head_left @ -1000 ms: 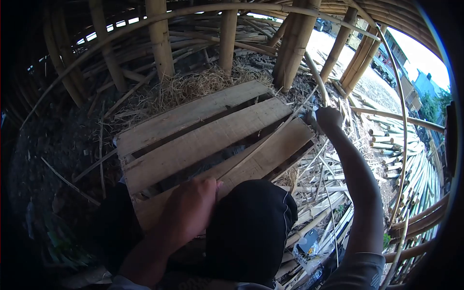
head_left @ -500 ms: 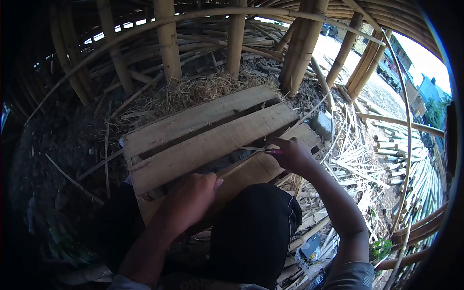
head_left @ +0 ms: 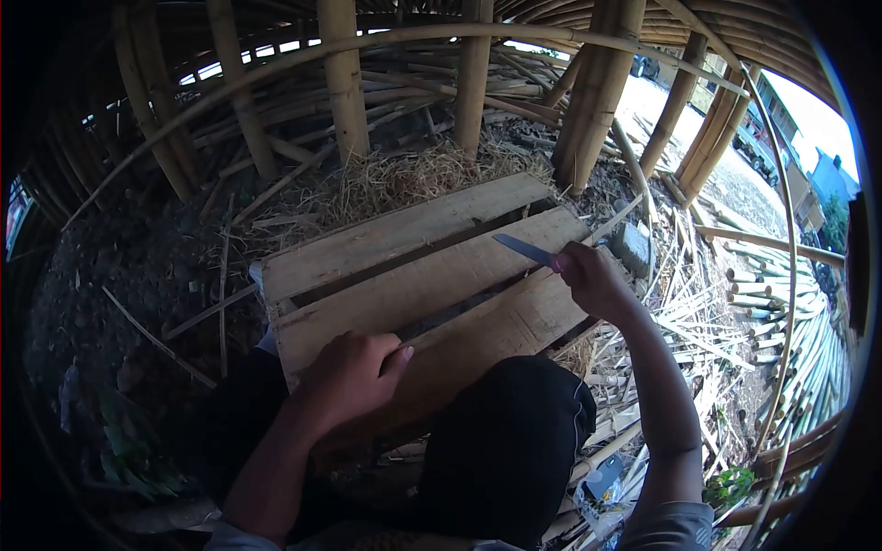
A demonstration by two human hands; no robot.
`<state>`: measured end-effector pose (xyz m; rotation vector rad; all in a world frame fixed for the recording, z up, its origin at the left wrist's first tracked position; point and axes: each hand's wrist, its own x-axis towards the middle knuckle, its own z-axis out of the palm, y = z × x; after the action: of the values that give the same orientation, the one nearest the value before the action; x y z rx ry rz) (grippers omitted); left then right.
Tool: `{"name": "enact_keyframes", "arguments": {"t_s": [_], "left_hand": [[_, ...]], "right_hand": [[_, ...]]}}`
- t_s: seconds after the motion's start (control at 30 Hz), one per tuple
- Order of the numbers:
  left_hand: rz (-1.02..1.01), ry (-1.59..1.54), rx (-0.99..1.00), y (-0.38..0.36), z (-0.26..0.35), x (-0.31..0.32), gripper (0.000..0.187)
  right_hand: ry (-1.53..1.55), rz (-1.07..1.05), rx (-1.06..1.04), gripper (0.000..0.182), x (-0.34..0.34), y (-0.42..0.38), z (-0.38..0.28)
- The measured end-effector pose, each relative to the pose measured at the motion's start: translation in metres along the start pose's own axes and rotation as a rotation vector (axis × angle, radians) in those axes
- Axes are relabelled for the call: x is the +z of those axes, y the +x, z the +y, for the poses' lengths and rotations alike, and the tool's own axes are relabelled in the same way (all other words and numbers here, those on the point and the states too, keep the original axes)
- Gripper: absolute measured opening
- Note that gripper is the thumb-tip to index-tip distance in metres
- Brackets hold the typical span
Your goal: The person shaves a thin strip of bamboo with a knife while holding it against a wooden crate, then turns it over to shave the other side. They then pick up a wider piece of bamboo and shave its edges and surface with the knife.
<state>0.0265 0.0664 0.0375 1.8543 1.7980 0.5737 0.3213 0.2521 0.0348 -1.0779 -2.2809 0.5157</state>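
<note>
Grip of left hand point(head_left: 354, 375) curled together, seven o'clock, over slatted tabletop point(head_left: 413, 274); contents hidden. Grip of right hand point(head_left: 590, 277) clamped on knife point(head_left: 527, 250), three o'clock, tip toward ten. Straw point(head_left: 404, 179) beyond, twelve o'clock; bamboo posts point(head_left: 345, 92) farther.

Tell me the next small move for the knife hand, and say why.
I'd ease the knife down toward the curled left hand, edge kept away from its thumb. The right hand holds the blade above the middle slat, well apart from the left, so it likely isn't cutting. Whether the left grips anything, I can't tell.
</note>
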Motion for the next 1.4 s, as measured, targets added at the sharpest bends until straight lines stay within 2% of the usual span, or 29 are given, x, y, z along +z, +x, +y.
{"name": "enact_keyframes", "arguments": {"t_s": [0.1,0.13,0.2,0.23,0.3,0.4,0.47,0.53,0.57,0.6,0.67,0.73,0.8,0.87,0.93,0.97,1.0,1.07,1.2,1.27,1.33,1.4], "left_hand": [[0.115,0.069,-0.038,0.001,0.0,0.009,0.025],[0.133,0.116,-0.011,0.002,-0.002,0.012,0.025],[0.155,0.16,0.015,0.001,-0.006,0.019,0.026],[0.17,0.18,0.042,-0.001,-0.008,0.024,0.026],[0.181,0.2,0.067,-0.004,-0.009,0.029,0.026],[0.165,0.157,0.061,-0.007,-0.005,0.03,0.027],[0.17,0.133,0.056,-0.008,-0.002,0.03,0.028],[0.146,0.115,0.037,-0.01,0.002,0.03,0.03],[0.131,0.097,0.018,-0.011,0.004,0.03,0.031],[0.123,0.095,0.023,-0.013,0.006,0.028,0.031],[0.138,0.047,0.006,-0.011,0.009,0.025,0.034],[0.14,0.018,0.004,-0.011,0.006,0.027,0.035],[0.129,0.003,0.014,-0.011,0.006,0.031,0.036],[0.176,0.01,0.057,-0.013,0.006,0.032,0.035],[0.173,0.015,0.054,-0.012,0.01,0.023,0.034],[0.156,0.023,0.046,-0.014,0.01,0.022,0.034],[0.15,0.023,0.041,-0.015,0.009,0.024,0.034],[0.208,0.099,0.105,-0.014,0.007,0.031,0.033],[0.175,0.073,0.075,-0.014,0.01,0.022,0.032],[0.19,0.071,0.092,-0.013,0.004,0.031,0.032],[0.17,0.078,0.064,-0.014,0.005,0.024,0.032],[0.154,0.082,0.041,-0.013,0.006,0.022,0.031]], "right_hand": [[-0.13,0.154,0.141,0.022,0.0,0.0,0.024],[-0.134,0.155,0.14,0.022,-0.001,0.001,0.029],[-0.194,-0.036,0.354,0.035,-0.003,0.006,0.038],[-0.195,-0.036,0.353,0.035,-0.002,0.009,0.055],[-0.432,0.037,0.326,0.042,0.003,0.013,0.089],[-0.34,-0.016,0.393,0.047,0.009,0.006,0.033],[-0.218,-0.057,0.264,0.055,0.025,-0.004,0.012],[-0.201,-0.171,0.509,0.059,0.01,0.007,0.009],[-0.254,-0.117,0.651,0.062,0.002,0.016,0.019],[-0.255,-0.116,0.661,0.062,0.007,0.01,0.024],[-0.284,-0.009,0.368,0.056,0.015,0.002,0.016],[-0.161,-0.171,0.559,0.053,0.012,-0.004,-0.023],[-0.264,-0.113,0.532,0.052,0.003,0.004,0.019],[-0.271,-0.036,0.503,0.053,-0.003,0.003,0.01],[-0.15,-0.087,0.672,0.056,0.002,-0.003,-0.013],[-0.329,-0.056,0.418,0.057,0.006,-0.007,0.032],[-0.153,-0.194,0.67,0.059,-0.01,-0.001,0.011],[-0.146,-0.131,0.717,0.061,-0.016,0.007,0.035],[-0.187,-0.134,0.67,0.06,-0.006,0.001,0.024],[0.022,-0.243,0.717,0.06,-0.02,0.007,0.036],[-0.08,-0.196,0.778,0.058,-0.009,0.009,0.014],[-0.044,-0.209,0.709,0.058,-0.005,0.002,0.007]]}}
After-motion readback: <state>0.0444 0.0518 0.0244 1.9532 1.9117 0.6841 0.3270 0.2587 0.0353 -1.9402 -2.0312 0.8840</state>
